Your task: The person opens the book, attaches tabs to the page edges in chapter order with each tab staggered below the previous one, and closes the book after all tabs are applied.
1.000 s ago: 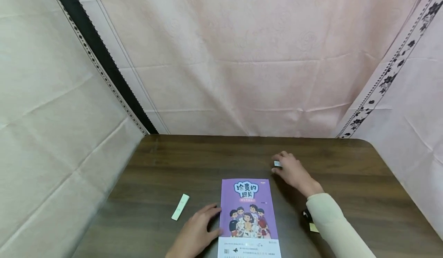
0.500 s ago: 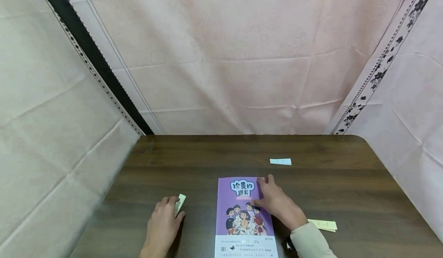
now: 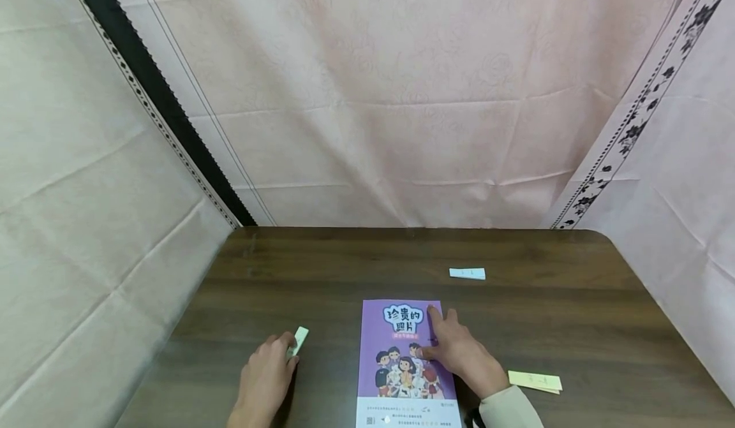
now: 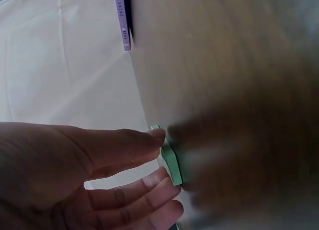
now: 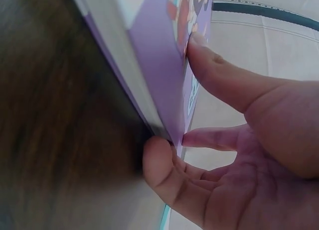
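Note:
In the head view, a purple picture book (image 3: 376, 351) lies flat on the wooden table. My right hand (image 3: 462, 354) grips its right edge near the top. The right wrist view shows the thumb (image 5: 219, 68) on the cover and a curled finger (image 5: 164, 165) against the page edge. Left of the book, my left hand (image 3: 264, 377) pinches a small pale green strip of sticky notes (image 4: 170, 163) between thumb and fingers, at the tabletop. Part of the strip is hidden by the hand.
A pale blue strip (image 3: 467, 273) lies behind the book toward the right. Yellow strips (image 3: 536, 381) lie by the right sleeve (image 3: 510, 409). Light cloth hangs behind the dark table (image 3: 333, 256) and at both sides. A small dark object beneath the right wrist is mostly hidden.
My right hand has left the blue strip and come back to the book's right edge. My left hand has moved from the book's left edge to the green strip and taken hold of it.

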A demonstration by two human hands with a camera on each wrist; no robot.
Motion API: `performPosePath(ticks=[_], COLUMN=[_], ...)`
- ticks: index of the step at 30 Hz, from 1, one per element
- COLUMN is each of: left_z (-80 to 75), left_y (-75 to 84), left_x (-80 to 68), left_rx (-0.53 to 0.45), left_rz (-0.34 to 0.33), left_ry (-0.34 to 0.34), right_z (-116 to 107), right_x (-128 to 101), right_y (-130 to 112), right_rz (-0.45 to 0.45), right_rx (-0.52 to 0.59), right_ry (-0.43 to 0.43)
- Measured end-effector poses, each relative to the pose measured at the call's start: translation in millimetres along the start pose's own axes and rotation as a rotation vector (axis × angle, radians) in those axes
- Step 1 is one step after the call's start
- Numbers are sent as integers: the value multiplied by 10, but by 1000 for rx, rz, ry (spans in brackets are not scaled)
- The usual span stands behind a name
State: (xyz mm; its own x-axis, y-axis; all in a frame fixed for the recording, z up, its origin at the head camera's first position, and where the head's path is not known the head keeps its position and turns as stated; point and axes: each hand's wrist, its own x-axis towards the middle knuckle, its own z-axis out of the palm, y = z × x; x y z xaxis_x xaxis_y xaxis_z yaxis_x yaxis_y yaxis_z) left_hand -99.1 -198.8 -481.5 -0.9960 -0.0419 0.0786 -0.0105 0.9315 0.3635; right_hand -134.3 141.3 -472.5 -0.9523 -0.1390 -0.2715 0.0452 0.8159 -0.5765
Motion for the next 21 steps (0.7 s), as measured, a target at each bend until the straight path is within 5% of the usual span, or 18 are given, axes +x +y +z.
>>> performPosePath(ticks=[7, 16, 21], left_z=[62, 201, 317], left_y=[63, 292, 464], left_x=[179, 799, 1071], left_rx=[54, 96, 113], left_rz=[147, 372, 445], left_ry=[46, 38, 33], right_z=[6, 19, 57], right_x=[14, -2, -17], right_y=[32, 55, 50], right_rz=[-6, -2, -23], right_rx=[22, 16, 23], right_ry=[11, 39, 53])
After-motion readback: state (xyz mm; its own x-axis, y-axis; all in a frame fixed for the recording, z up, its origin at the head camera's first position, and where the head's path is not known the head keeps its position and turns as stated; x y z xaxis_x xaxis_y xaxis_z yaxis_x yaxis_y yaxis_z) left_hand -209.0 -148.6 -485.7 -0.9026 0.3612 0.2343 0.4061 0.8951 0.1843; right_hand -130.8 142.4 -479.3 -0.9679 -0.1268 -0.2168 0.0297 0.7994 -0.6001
